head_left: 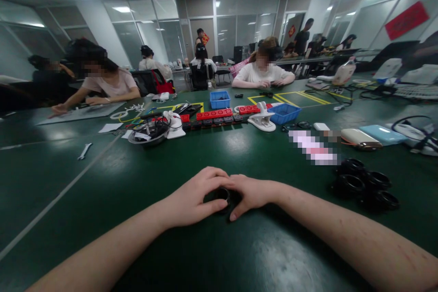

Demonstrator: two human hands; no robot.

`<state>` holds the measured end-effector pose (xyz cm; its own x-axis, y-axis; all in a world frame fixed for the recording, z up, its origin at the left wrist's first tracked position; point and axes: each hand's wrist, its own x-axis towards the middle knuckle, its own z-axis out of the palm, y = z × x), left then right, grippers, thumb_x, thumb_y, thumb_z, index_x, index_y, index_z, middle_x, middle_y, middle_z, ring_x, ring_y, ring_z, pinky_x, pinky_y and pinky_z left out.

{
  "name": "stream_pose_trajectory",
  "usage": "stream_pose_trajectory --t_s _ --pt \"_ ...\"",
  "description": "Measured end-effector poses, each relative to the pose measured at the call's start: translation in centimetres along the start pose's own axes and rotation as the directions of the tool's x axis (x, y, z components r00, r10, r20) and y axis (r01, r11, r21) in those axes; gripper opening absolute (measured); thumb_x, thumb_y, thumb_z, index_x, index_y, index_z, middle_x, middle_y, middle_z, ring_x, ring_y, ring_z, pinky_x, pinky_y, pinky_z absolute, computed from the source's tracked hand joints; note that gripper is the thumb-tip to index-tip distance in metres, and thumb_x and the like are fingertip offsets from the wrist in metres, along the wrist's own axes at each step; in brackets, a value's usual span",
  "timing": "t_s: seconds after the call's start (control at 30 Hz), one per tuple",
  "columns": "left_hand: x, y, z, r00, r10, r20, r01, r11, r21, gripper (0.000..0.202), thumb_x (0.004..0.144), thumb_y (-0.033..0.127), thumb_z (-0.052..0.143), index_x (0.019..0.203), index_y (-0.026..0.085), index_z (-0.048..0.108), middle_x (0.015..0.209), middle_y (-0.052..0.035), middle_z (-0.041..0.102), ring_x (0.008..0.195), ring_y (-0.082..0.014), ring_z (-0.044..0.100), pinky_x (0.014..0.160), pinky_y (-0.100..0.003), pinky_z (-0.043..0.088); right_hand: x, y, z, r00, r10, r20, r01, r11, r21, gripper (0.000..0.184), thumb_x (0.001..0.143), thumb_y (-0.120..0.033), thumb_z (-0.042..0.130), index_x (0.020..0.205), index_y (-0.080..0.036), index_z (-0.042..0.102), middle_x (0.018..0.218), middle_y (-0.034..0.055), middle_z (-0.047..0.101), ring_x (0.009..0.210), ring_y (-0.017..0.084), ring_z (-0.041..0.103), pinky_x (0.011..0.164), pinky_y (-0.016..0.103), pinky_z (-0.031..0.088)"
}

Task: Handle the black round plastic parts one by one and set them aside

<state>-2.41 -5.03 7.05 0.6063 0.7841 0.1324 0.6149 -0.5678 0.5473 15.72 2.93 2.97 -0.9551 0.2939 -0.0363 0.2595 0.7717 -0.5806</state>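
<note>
A small black ring-shaped part [223,195] stands on the green table between my hands. My left hand [200,194] curls around it, with the thumb along the near side and the fingers over the far side. From the right, my right hand [248,194] closes in on the same part; its fingertips meet my left fingers and its thumb points down near the table. Where the right fingers end is partly hidden behind the left ones. Several similar black ring-shaped parts [351,184] lie grouped at the right, beyond my right forearm.
A small wrench [85,151] lies at the left. Across the middle are a bowl of cables [149,133], red blocks [214,114], a white clamp stand [262,118] and blue baskets [284,112]. A blue case [381,134] is at the right. Co-workers sit across the table.
</note>
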Motion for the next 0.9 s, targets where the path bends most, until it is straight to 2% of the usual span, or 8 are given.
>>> stream_pose_trajectory --t_s 0.13,0.23,0.43,0.57,0.67,0.73,0.83,0.9 --pt "0.2 0.1 -0.9 0.981 0.052 0.188 -0.051 0.999 -0.012 0.039 0.082 0.007 0.050 0.114 0.029 0.053 0.119 -0.0009 0.052 0.110 -0.0174 0.044 0.095 -0.032 0.033 0.3 0.7 -0.3 0.997 -0.038 0.070 0.039 0.999 -0.021 0.043 0.064 -0.031 0.071 0.104 -0.018 0.059 0.102 0.0051 0.057 0.098 0.022 0.050 0.086 0.036 0.035" --pt "0.3 0.2 -0.8 0.976 0.061 0.211 -0.069 0.997 0.029 0.039 0.082 0.004 0.050 0.113 0.028 0.054 0.117 0.0012 0.054 0.108 -0.0146 0.045 0.094 -0.028 0.033 0.5 0.9 0.0 0.998 -0.039 0.050 0.040 0.999 -0.020 0.033 0.063 -0.031 0.071 0.092 -0.018 0.062 0.091 0.0024 0.059 0.090 0.019 0.052 0.082 0.032 0.036" --pt "0.4 0.6 -0.1 0.991 -0.089 0.099 0.065 0.973 0.220 0.028 0.079 0.019 0.060 0.107 0.021 0.058 0.104 -0.0027 0.059 0.096 -0.0183 0.051 0.084 -0.031 0.039 0.8 -0.1 1.9 0.980 0.100 -0.174 -0.108 0.993 -0.043 0.048 0.056 -0.048 0.072 0.090 -0.017 0.058 0.082 0.0015 0.061 0.076 0.018 0.055 0.069 0.029 0.038" --pt "0.7 1.5 0.9 0.982 -0.191 0.002 0.169 0.874 0.455 0.022 0.075 0.030 0.065 0.090 0.014 0.062 0.083 -0.0054 0.060 0.080 -0.0231 0.054 0.074 -0.037 0.041 1.0 -1.0 3.2 0.944 0.135 -0.301 -0.197 0.962 -0.187 0.050 0.056 -0.056 0.067 0.083 -0.016 0.057 0.076 0.0037 0.060 0.071 0.019 0.055 0.064 0.030 0.036" --pt "1.0 1.7 1.9 0.974 -0.212 -0.082 0.223 0.824 0.521 0.026 0.075 0.035 0.064 0.086 0.012 0.061 0.080 -0.0068 0.059 0.078 -0.0240 0.054 0.073 -0.038 0.041 1.1 -1.2 3.5 0.929 0.128 -0.347 -0.226 0.939 -0.259 0.054 0.056 -0.062 0.063 0.082 -0.015 0.057 0.073 0.0047 0.061 0.069 0.021 0.055 0.064 0.032 0.036" --pt "1.2 1.5 2.2 0.971 -0.210 -0.117 0.240 0.825 0.511 0.027 0.074 0.035 0.065 0.087 0.012 0.060 0.081 -0.0066 0.058 0.078 -0.0236 0.053 0.073 -0.038 0.040 1.1 -1.0 3.6 0.926 0.118 -0.357 -0.214 0.946 -0.243 0.058 0.053 -0.065 0.063 0.083 -0.016 0.057 0.075 0.0048 0.061 0.071 0.022 0.055 0.065 0.033 0.037" --pt "0.7 1.4 2.0 0.966 -0.202 -0.162 0.254 0.857 0.448 0.027 0.074 0.037 0.064 0.086 0.014 0.059 0.081 -0.0054 0.057 0.078 -0.0225 0.052 0.073 -0.038 0.041 1.1 -0.5 3.4 0.940 0.052 -0.336 -0.105 0.985 -0.140 0.059 0.052 -0.058 0.068 0.093 -0.018 0.056 0.086 0.0039 0.061 0.079 0.021 0.055 0.068 0.032 0.038" --pt "-0.2 2.0 1.6 0.972 -0.140 -0.188 0.203 0.902 0.381 0.032 0.073 0.043 0.063 0.090 0.016 0.058 0.089 -0.0059 0.057 0.082 -0.0231 0.052 0.076 -0.039 0.041 1.1 -0.2 3.1 0.954 0.005 -0.299 -0.036 0.995 -0.098 0.053 0.057 -0.052 0.069 0.096 -0.019 0.056 0.089 0.0034 0.060 0.082 0.020 0.054 0.070 0.031 0.038"
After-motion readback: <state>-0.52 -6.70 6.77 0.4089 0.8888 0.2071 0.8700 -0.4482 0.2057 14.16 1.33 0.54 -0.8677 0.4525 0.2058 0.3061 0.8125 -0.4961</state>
